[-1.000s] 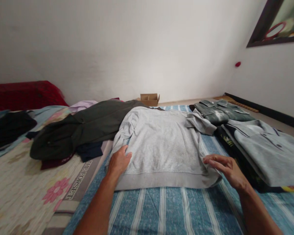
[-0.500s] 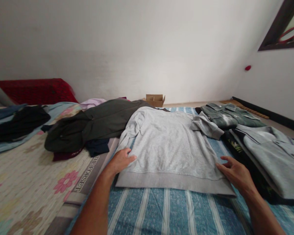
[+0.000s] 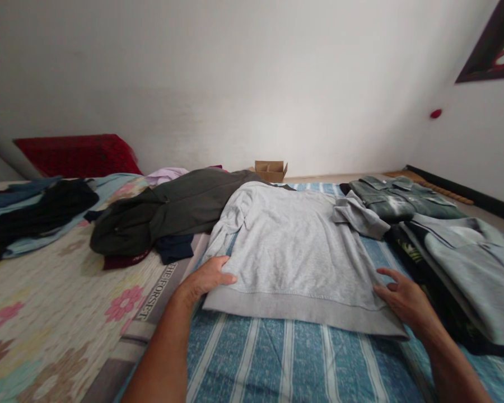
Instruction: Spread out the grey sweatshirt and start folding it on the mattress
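Observation:
A light grey sweatshirt (image 3: pixel 294 246) lies spread flat, its ribbed hem toward me and one sleeve folded over at the right. My left hand (image 3: pixel 210 277) grips its left edge just above the hem, thumb on top of the cloth. On the opposite edge my right hand (image 3: pixel 403 296) holds the side near the hem, index finger stretched out and thumb against the fabric. The lower fingers of both hands are partly hidden. Beneath the sweatshirt is a blue striped sheet (image 3: pixel 269 358).
A dark green garment (image 3: pixel 185 204) lies left of the sweatshirt on a flowered cover (image 3: pixel 79 302). Folded grey clothes (image 3: pixel 474 268) and a folded dark green camouflage-like garment (image 3: pixel 403 198) sit at the right. A small cardboard box (image 3: pixel 271 170) stands by the wall.
The view has turned slightly left, so things sit further right in it. The sweatshirt's left hem corner has shifted up a little; both hands stay at its edges.

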### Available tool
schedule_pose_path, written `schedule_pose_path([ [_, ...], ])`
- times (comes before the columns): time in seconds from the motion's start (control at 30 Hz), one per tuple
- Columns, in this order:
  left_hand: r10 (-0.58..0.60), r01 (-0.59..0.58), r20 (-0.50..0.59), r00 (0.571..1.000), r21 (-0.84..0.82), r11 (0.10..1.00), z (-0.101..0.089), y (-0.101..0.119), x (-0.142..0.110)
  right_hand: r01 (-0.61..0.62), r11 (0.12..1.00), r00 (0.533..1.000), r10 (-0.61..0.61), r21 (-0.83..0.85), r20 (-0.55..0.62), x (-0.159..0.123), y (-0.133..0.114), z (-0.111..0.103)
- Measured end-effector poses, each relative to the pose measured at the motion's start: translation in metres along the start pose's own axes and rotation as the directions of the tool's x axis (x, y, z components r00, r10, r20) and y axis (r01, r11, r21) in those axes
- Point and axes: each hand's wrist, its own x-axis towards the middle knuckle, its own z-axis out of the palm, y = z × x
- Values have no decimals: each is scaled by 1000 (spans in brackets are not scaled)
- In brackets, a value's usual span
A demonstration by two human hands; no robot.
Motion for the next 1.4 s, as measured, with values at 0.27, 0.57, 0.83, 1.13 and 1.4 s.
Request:
schedule_pose_path([
  [0.27,16,-16,-2,1000,77,997,1,-6,7,-38,935,977,-40,-354,-209,-10,-10,-4],
  [0.57,32,-22,72,997,-129,991,5,-9,7,908,419,418,-906,-4,66,-79,-104,47],
  [0.83,1,4,47,999,-115,993,6,-7,7,929,367,369,-918,-44,148,-85,-105,75],
  [1.13,-6,20,44,999,-331,943,7,-2,7,939,333,343,-928,-87,149,-86,-101,81],
  [1.4,-43,57,40,998,-493,868,9,2,6,920,344,343,-938,-186,-39,-81,-98,90],
])
